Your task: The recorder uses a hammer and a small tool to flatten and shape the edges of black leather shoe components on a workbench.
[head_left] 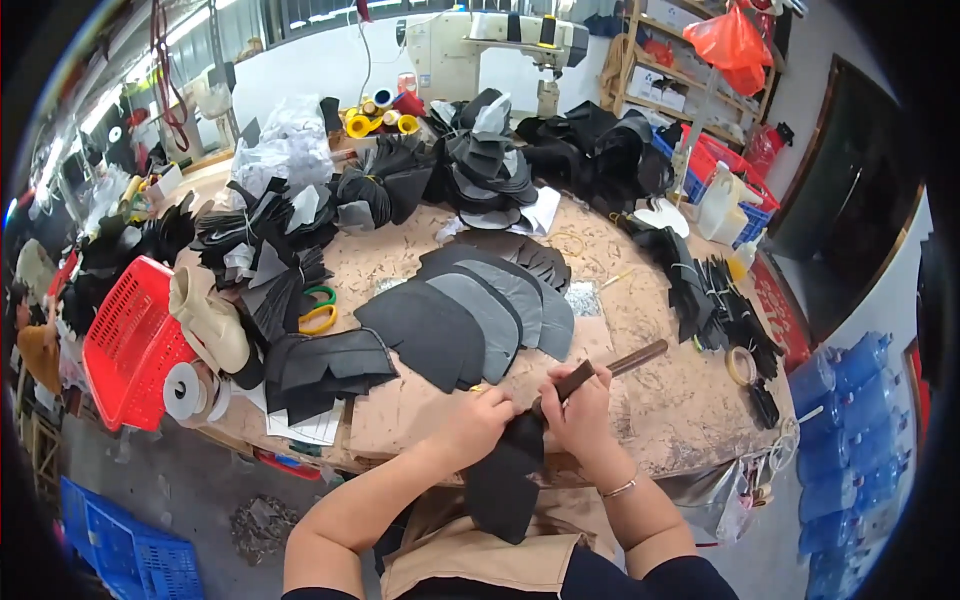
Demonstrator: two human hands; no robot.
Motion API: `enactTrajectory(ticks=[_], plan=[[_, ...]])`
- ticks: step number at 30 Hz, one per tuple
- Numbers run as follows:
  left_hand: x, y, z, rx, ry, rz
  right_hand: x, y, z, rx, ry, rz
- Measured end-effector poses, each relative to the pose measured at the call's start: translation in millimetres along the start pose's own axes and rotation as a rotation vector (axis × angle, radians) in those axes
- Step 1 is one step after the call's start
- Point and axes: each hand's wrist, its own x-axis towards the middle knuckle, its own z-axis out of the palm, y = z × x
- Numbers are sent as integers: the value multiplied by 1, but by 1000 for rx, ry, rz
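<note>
A black cut piece of sheet material hangs over the table's near edge, in front of my body. My left hand is closed, its fingers pinching the top of that piece. Close beside it, my right hand grips a brown wooden-handled tool, likely a hammer. Its handle points away to the right, and its working end is partly hidden by my fingers and the black piece. Just beyond my hands lies a fanned stack of black and grey curved pieces. More folded black pieces lie to the left.
Green and yellow-handled scissors, a beige boot, a red basket and a white spool sit at left. Bundled black pieces line the back before a sewing machine. A tape roll lies right.
</note>
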Motion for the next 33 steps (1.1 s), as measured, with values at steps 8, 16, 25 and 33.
enactTrajectory(ticks=[8,16,25,33], plan=[[-4,4,-8,49,32,13,12,-11,-12,179,80,152],[-10,2,-2,-65,36,-88,6,-2,4,59,-58,26],[-17,2,4,-106,175,-112,4,-13,10,33,-35,17],[-21,18,-1,186,31,-129,14,-18,4,84,5,41]])
